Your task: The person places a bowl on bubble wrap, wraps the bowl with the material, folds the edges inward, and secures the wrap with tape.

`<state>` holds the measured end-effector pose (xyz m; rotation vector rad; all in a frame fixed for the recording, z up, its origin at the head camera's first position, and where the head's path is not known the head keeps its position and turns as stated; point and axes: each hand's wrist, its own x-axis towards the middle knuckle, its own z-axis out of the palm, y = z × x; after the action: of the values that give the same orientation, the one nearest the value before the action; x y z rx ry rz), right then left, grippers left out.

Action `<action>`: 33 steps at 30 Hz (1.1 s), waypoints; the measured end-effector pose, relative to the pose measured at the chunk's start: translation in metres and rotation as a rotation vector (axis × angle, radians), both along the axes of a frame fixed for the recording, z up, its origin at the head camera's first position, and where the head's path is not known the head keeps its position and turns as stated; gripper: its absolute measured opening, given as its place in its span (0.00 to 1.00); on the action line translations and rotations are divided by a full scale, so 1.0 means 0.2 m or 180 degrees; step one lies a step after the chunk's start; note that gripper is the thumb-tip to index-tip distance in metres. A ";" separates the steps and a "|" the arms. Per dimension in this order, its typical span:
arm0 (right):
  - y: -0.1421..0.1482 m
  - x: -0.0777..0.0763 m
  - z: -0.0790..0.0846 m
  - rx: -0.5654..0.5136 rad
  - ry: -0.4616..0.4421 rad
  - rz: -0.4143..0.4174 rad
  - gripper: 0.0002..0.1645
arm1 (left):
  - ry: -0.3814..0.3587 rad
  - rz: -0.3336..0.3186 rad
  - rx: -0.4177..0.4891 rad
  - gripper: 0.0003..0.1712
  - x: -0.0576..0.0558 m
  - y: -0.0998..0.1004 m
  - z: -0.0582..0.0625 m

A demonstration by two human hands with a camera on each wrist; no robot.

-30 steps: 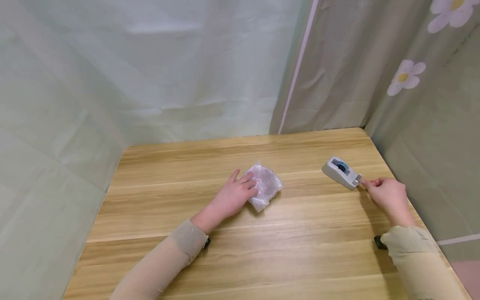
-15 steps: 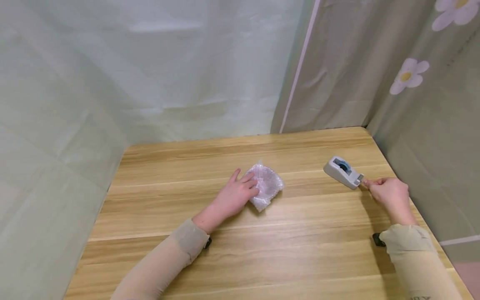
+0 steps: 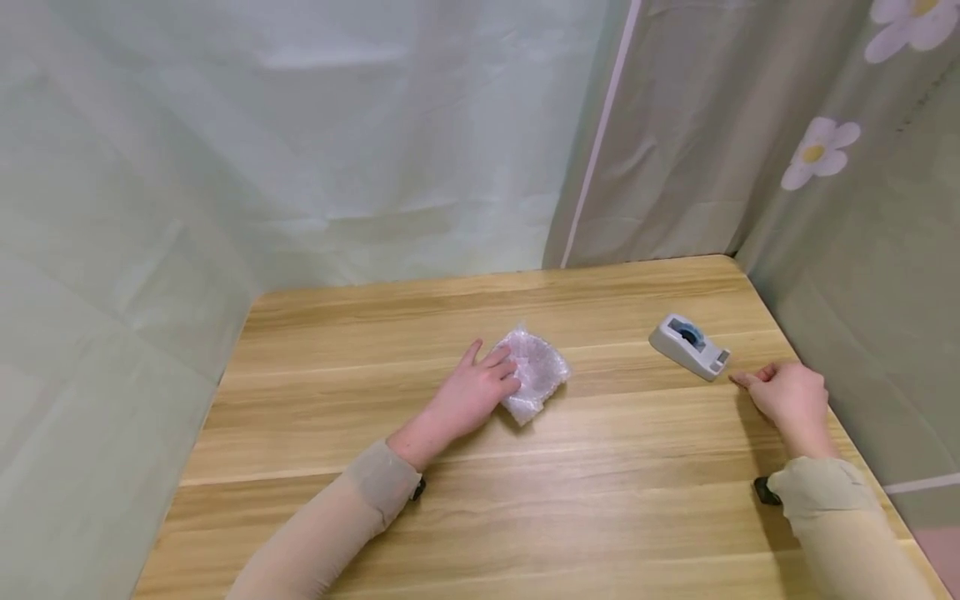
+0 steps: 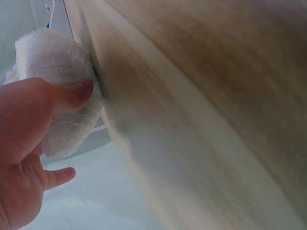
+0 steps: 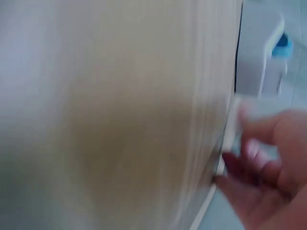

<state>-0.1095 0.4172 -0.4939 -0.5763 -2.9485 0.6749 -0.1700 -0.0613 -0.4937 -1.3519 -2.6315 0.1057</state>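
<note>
A bundle in clear bubble wrap [image 3: 538, 371] sits near the middle of the wooden table; what it contains is hidden. My left hand [image 3: 471, 392] holds it at its left side, fingers spread over the top. In the left wrist view the thumb [image 4: 72, 98] lies across the near side of the wrap. My right hand [image 3: 787, 396] is at the table's right, thumb and forefinger pinched together just off the cutter end of a grey tape dispenser [image 3: 686, 350]. A pale, see-through strip of tape [image 5: 232, 122] shows faintly by those fingertips in the blurred right wrist view.
The tape dispenser, with a blue-cored roll, stands toward the back right of the wooden table [image 3: 360, 383]. Pale curtains [image 3: 405, 167] hang along the table's back and both sides. A dark strap-like piece [image 3: 765, 490] shows under the right cuff.
My right hand has drawn a little to the right, off the dispenser's cutter, and a gap now shows between them. The left hand stays on the bubble-wrapped bundle.
</note>
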 end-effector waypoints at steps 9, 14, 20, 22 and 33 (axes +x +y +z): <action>0.12 0.08 0.07 -0.0994 -0.0412 0.0615 0.45 | -0.0043 0.0043 0.0058 0.19 -0.01 -0.01 0.00; 0.12 0.10 0.13 -0.1463 -0.0435 0.0985 0.41 | -0.0034 0.0030 0.0074 0.17 -0.01 0.00 -0.01; 0.00 0.06 0.22 -0.1020 -0.0311 0.1233 0.29 | 0.0048 -0.0013 0.0073 0.12 -0.01 0.01 -0.02; -0.07 0.04 0.24 -0.0908 -0.0318 0.1367 0.27 | 0.0081 -0.0024 0.0078 0.12 -0.01 0.01 -0.02; -0.63 -0.17 0.33 -0.0872 -0.0081 0.2507 0.12 | 0.0090 -0.0026 0.0065 0.12 -0.01 0.00 -0.03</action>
<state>-0.1429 0.2918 -0.4270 0.6288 -3.0655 1.1265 -0.1725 -0.0613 -0.4992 -1.3445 -2.5966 0.0960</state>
